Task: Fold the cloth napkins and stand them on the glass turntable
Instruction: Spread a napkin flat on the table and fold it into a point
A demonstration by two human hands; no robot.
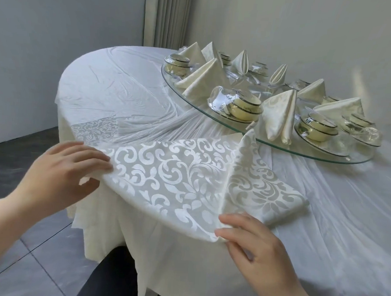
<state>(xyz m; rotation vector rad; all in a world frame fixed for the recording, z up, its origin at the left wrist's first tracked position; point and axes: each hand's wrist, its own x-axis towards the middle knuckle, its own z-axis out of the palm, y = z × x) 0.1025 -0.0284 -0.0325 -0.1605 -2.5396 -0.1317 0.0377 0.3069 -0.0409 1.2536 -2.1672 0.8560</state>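
The left hand [68, 170] is well off to the near left of the glass turntable [280, 146]. Its fingers lie on top of the left edge of the napkin [177, 180] and its thumb is under the cloth, so it holds that edge in a pinch.

The napkin is white with shiny curly leaves on it. It lies on the tablecloth [116, 80] just in front of the turntable, near the rim but not on the glass. Its near edge hangs a little over the side of the table. The part of it closest to the turntable is folded over. One fold stands up in a ridge, and its tip comes close to the rim.

The right hand [251, 239] is also in front of the turntable, on the near side of the napkin. It pinches the near corner of the napkin between its thumb and fingers.

On the turntable stand the folded napkins [279, 116]. Most look like little tents and two look like thin buds. Between them sit pale yellow bowls [246, 106] wrapped in clear plastic. A plain wall [309, 29] is behind the turntable.
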